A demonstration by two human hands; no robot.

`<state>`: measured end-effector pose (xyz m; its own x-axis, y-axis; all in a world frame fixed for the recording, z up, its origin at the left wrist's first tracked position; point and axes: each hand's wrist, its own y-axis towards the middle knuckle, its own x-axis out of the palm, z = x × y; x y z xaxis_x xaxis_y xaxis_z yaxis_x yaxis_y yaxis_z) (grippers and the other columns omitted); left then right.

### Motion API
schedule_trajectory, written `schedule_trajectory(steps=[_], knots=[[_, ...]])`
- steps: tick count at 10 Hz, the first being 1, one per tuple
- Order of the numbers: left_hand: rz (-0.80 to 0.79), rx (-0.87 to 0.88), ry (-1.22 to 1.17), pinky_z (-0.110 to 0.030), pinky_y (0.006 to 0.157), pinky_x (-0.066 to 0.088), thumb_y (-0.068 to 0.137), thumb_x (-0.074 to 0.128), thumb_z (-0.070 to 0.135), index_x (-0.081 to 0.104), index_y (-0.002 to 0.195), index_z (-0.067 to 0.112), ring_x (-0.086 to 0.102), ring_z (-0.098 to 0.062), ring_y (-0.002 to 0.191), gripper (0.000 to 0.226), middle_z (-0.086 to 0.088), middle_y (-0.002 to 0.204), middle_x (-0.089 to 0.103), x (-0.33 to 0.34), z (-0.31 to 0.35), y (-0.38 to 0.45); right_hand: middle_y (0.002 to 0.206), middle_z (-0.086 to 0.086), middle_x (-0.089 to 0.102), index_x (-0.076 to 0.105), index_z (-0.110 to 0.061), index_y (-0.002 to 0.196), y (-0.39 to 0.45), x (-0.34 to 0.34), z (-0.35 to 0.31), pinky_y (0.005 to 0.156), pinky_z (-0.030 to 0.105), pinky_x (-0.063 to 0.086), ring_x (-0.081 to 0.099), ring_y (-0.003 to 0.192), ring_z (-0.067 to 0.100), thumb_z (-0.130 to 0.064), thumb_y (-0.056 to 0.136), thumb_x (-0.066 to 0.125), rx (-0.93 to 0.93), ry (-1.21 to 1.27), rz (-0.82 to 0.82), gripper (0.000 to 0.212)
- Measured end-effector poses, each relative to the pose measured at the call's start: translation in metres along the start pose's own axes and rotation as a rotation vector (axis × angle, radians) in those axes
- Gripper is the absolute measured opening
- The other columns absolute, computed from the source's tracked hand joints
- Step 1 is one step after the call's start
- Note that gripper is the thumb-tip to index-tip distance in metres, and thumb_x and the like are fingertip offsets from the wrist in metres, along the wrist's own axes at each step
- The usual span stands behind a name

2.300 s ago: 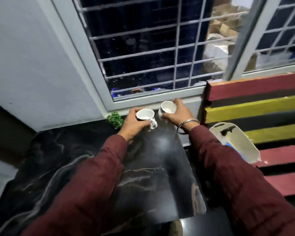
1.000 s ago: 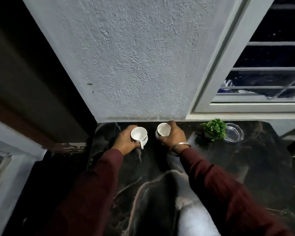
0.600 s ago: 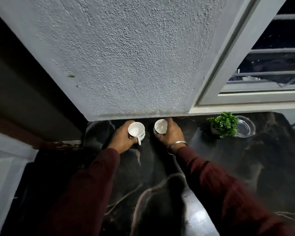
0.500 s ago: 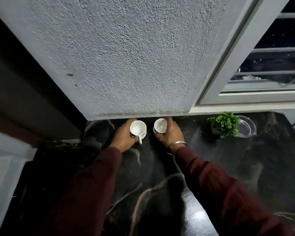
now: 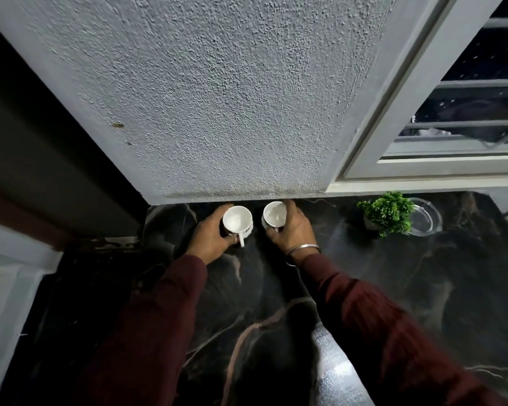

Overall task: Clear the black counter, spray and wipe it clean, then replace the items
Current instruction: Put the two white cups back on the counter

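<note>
- Most of the desk [image 5: 393,288], the black veined slab, lies bare and glossy, with a bright sheen near its front edge. I judge the spraying and wiping are done and the putting-back is well along, though no spray bottle or cloth is in view to confirm it.
- Two dark red sleeves reach from the front edge to the back edge, where the desk meets the rough grey wall [image 5: 232,98]. They hide a strip of the desk beneath them.
- Left hand [image 5: 210,237]: its grip is wrapped round the left cup [image 5: 237,220], which stands upright near the desk's back left corner, handle toward the person.
- Right hand [image 5: 291,228], with a bangle at the wrist: its grip is curled over the right cup [image 5: 274,214], just beside the first. Its handle is covered by the fingers.
- Whether either cup's base rests on the desk I cannot tell; the hands cover the bases. Letting go appears to be what is left for this pair.
- A small green plant [image 5: 386,213] and a clear glass dish [image 5: 424,216] stand touching or nearly so at the back edge toward the right, seemingly already replaced.
- The desk's right and front edges are cut off, so other items yet to return cannot be ruled out.
</note>
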<state>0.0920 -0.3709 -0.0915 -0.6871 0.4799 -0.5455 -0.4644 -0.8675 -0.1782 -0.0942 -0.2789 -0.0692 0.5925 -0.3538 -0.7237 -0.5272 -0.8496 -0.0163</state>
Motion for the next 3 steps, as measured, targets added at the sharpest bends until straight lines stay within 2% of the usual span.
schedule_trajectory(steps=[1,2,3], knots=[[-0.004,-0.018,0.007,-0.05,0.103,0.049,0.062,0.088,0.026,0.047,0.14,0.039,0.059,-0.025,0.123,0.089,-0.002,0.135,0.063,0.0,-0.002,0.0,0.101,0.016,0.061,0.047,-0.01,0.114,-0.001,-0.004,-0.002,0.071,0.04,0.052,0.06,0.091,0.038,-0.041,0.074,0.073,0.01,-0.017,-0.008,0.057],[-0.032,-0.045,0.019,-0.046,0.107,0.047,0.062,0.088,0.022,0.037,0.15,0.04,0.058,-0.023,0.126,0.103,-0.003,0.14,0.06,-0.004,-0.004,-0.002,0.119,0.02,0.054,0.04,-0.007,0.134,-0.004,-0.006,-0.002,0.084,0.04,0.05,0.057,0.105,0.039,-0.032,0.069,0.078,-0.003,-0.017,-0.047,0.079],[-0.041,-0.045,-0.023,-0.041,0.113,0.041,0.07,0.083,-0.008,0.03,0.158,0.023,0.053,-0.022,0.133,0.108,-0.007,0.148,0.052,-0.011,0.005,-0.008,0.134,0.022,0.045,0.031,-0.004,0.144,-0.006,-0.013,-0.007,0.095,0.04,0.047,0.051,0.115,0.039,-0.035,0.066,0.079,-0.018,-0.007,-0.008,0.097]])
